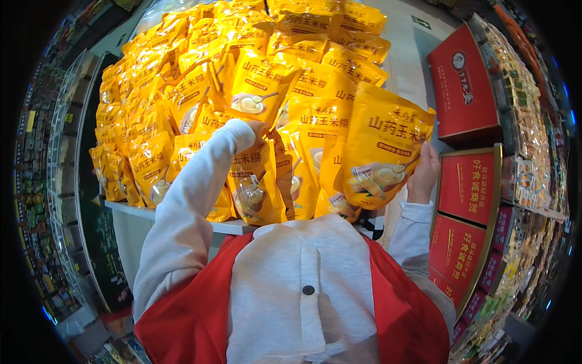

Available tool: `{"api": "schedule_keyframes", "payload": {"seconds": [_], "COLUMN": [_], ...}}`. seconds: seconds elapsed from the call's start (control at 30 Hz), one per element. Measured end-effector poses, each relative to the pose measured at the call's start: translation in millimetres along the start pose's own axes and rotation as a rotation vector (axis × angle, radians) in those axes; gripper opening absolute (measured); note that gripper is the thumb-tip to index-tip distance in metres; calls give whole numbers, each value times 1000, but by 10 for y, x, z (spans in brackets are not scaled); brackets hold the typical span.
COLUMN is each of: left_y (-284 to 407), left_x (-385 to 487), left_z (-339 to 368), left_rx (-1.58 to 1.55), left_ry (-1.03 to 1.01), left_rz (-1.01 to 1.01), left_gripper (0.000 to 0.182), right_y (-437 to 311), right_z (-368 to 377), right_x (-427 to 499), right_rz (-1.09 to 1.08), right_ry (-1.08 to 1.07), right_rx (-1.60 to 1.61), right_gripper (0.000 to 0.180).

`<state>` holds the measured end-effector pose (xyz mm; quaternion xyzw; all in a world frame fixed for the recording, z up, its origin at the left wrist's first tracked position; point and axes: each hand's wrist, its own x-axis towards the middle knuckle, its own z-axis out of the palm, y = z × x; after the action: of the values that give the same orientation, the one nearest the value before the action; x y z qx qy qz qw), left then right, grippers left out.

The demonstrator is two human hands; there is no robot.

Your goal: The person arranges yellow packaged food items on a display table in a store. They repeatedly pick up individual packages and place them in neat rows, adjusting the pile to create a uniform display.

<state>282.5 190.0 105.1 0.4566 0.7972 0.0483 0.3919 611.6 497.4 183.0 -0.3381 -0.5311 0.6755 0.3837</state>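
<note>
My right hand (423,175) grips the right edge of a yellow stand-up pouch (386,145), which bears writing and a picture of a bowl and corn. This pouch is held up and slightly tilted at the right front of the pile. Among the yellow pouches, my left hand (260,130) is at the upper edge of a front pouch (250,182). Its fingertips are partly hidden, so whether they grip that pouch is unclear. Behind both hands, many similar pouches (263,84) stand and lean in packed rows.
The pouches rest on a white display table (132,209), whose front edge is close to my body. Red printed boxes (468,182) and shelves of packaged goods (518,91) line the right. Shelving with clear bins (63,136) is at left. Pale floor (404,59) shows beyond.
</note>
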Motion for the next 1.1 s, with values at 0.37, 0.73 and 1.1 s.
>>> {"api": "schedule_keyframes", "payload": {"seconds": [0.37, 0.73, 1.1], "left_y": [90, 22, -1023], "left_x": [486, 105, 1081], "left_z": [355, 445, 937], "left_rx": [37, 204, -148], "left_ry": [75, 205, 307], "left_rz": [-351, -309, -174], "left_gripper": [48, 37, 35], "right_y": [491, 1189, 1501], "right_z": [-554, 336, 518], "right_x": [-711, -839, -834], "right_rz": [246, 142, 122], "right_ry": [188, -88, -208], "right_rx": [186, -228, -308], "right_gripper": [29, 27, 36]}}
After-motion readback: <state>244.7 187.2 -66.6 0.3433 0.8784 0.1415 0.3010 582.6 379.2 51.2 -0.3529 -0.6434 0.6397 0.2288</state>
